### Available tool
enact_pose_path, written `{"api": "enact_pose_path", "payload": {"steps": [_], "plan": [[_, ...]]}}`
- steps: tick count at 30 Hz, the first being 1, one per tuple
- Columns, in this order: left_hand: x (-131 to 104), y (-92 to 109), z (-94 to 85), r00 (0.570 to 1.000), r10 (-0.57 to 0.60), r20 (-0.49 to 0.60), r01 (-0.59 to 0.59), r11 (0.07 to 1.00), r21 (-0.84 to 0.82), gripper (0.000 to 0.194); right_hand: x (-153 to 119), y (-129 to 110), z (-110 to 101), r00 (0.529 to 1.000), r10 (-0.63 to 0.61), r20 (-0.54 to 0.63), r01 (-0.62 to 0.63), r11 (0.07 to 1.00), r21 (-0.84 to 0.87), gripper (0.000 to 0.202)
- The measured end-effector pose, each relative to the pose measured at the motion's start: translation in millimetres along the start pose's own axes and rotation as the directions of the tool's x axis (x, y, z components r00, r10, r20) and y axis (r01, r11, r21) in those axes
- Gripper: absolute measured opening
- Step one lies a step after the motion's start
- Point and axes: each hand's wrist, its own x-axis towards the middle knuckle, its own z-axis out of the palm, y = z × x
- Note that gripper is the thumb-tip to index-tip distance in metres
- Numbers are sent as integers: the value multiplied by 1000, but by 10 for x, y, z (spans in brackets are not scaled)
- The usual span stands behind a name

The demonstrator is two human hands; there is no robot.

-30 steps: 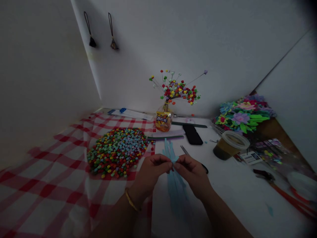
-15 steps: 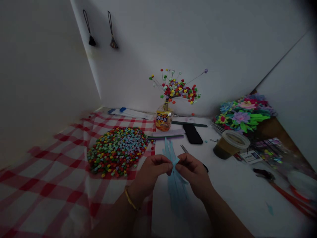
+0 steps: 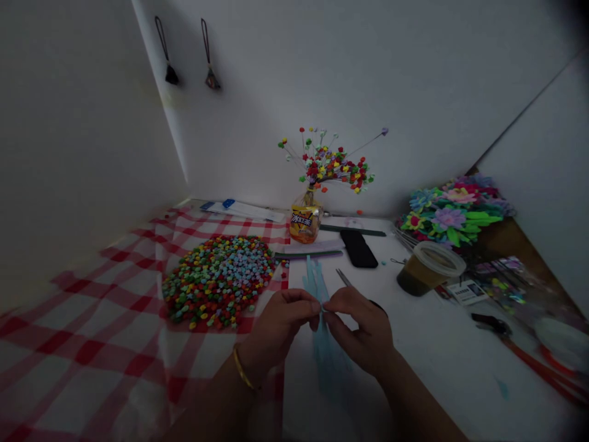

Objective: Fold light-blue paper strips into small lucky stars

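Observation:
My left hand (image 3: 286, 318) and my right hand (image 3: 363, 328) meet at the middle, both closed in a pinch. Between their fingertips is a small folded bit of light blue paper strip (image 3: 323, 306), mostly covered by the fingers. Below and behind them lies a bundle of long light blue paper strips (image 3: 326, 359) on the white tabletop. Partly hidden by my right hand is a pair of scissors (image 3: 343, 277), blades pointing away. A big pile of colourful folded paper stars (image 3: 221, 279) spreads to the left of my left hand.
A cut bottle (image 3: 304, 224) at the back holds wire-stemmed paper stars. Right of it are a black phone (image 3: 359, 248), a plastic tub (image 3: 430, 267) and a fuzzy flower bouquet (image 3: 451, 212). Orange-handled pliers (image 3: 524, 350) lie far right. A red checked cloth (image 3: 92, 319) covers the left.
My right hand has turned and its fingertips have come closer to the left ones. The blue paper end that stuck up between them is now mostly covered.

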Motion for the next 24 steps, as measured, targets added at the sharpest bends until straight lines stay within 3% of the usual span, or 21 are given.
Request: {"api": "enact_pose_path", "payload": {"steps": [4,8,17,24], "plan": [[10,-14,-8,1000,-8,-1,8,1000,-24,7,15,19,-15,990,-139,7,139,982,-132,22],[16,-15,-26,1000,-19,11,19,1000,10,9,10,49,-17,978,-203,39,207,960,-190,23],[26,13,-3,997,-3,-80,7,998,59,7,14,80,11,987,-162,-14,157,974,-162,20],[27,-11,-32,999,-2,-42,2,1000,10,8,15,22,10,993,-120,4,119,983,-142,19]]}}
